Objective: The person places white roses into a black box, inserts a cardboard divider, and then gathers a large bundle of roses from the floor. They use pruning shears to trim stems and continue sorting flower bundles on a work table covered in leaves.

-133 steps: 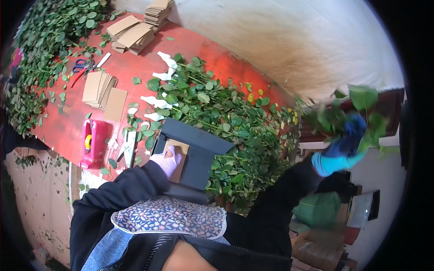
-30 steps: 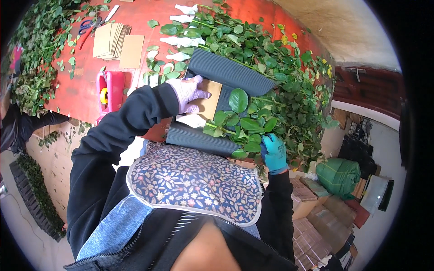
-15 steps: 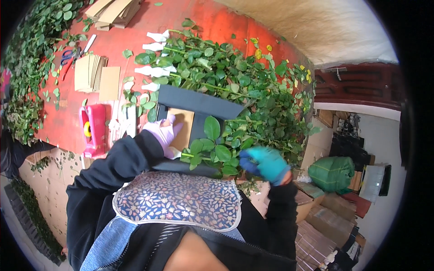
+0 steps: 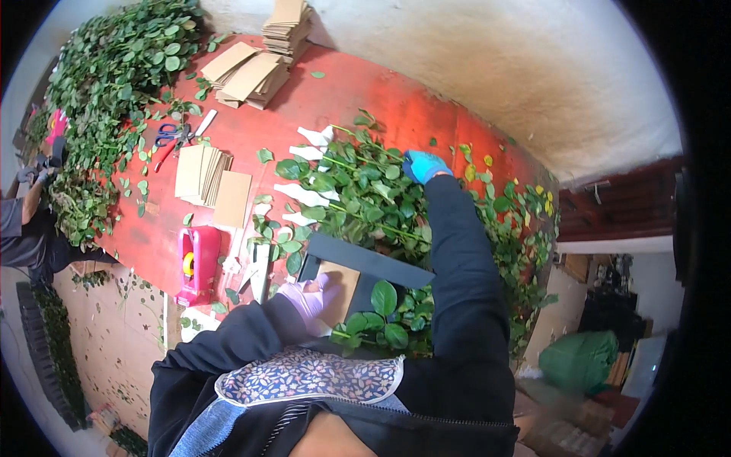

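Leafy stems (image 4: 377, 206) lie across the red counter (image 4: 343, 85), white-wrapped heads (image 4: 303, 195) aligned leftward, while the left hand (image 4: 307, 300), fingers apart, seemingly steadies a brown card (image 4: 345, 286) on the black sheet (image 4: 367, 261), and I can't tell whether the right hand (image 4: 425, 166) clasps any.

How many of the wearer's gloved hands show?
2: the left hand touching the cardboard piece on the dark holder, the right hand at the leafy stems beyond it.

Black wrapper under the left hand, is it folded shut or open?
Open: the black wrapper's far flap stands unfolded, leaving cardboard and leaves exposed.
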{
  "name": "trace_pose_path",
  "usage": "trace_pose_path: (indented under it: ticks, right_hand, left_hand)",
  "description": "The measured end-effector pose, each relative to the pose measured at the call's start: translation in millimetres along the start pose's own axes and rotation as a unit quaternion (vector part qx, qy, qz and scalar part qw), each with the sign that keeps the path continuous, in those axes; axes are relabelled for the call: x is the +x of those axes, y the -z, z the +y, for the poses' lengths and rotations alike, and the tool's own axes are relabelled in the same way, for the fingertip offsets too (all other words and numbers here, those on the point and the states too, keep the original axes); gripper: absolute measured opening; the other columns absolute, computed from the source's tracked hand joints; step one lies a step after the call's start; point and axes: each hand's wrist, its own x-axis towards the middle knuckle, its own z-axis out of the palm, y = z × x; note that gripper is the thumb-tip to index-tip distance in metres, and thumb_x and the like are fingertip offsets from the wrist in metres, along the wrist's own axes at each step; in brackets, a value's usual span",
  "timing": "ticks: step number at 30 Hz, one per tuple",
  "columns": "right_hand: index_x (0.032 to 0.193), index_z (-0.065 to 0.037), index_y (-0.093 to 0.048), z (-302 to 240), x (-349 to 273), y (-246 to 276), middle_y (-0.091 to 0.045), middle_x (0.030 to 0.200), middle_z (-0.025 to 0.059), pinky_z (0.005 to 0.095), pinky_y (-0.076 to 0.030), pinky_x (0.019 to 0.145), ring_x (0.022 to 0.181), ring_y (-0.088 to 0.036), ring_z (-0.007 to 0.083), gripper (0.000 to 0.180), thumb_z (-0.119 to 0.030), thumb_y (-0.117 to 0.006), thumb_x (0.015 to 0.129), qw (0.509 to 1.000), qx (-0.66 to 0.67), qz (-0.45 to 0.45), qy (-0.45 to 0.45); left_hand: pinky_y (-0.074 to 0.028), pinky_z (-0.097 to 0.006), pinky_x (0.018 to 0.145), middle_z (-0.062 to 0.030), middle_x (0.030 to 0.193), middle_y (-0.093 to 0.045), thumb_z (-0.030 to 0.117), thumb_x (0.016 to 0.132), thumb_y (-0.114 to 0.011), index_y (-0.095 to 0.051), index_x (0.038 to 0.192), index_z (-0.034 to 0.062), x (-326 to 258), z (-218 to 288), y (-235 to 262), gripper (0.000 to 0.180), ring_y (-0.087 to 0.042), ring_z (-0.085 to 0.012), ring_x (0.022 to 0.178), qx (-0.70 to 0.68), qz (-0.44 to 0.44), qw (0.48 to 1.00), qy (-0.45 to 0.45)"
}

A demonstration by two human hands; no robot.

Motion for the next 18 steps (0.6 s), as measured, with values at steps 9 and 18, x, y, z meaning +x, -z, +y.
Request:
trace_pose_path:
  ticks: [9,18]
  right_hand:
    - [0.105,-0.009,-0.065,-4.9,-20.1,11.1,-0.067,0.100,0.0182,0.0463,-0.050,0.080,0.094,-0.064,0.0374,0.022,-0.023,-0.064,0.088,0.982,0.015,0.150,0.118]
    - [0.114,-0.007,-0.063,-48.6,-74.4,76.0,-0.067,0.104,0.0161,0.0391,-0.052,0.083,0.097,-0.065,0.0328,0.025,-0.014,-0.064,0.090,0.909,0.143,0.324,0.220]
  left_hand:
    - [-0.048,-0.030,0.067,-0.0078,0.082,-0.044,0.016,0.090,-0.041,-0.046,0.101,0.0083,5.3,-3.2,2.7,0.015,-0.055,-0.0234,0.075,-0.062,0.001,0.998,0.024]
    - [-0.053,-0.041,0.077,-0.0190,0.127,-0.044,0.039,0.062,-0.080,-0.044,0.134,0.0086,12.7,-0.2,11.0,0.086,-0.061,-0.0347,0.099,-0.104,-0.178,0.974,0.091]
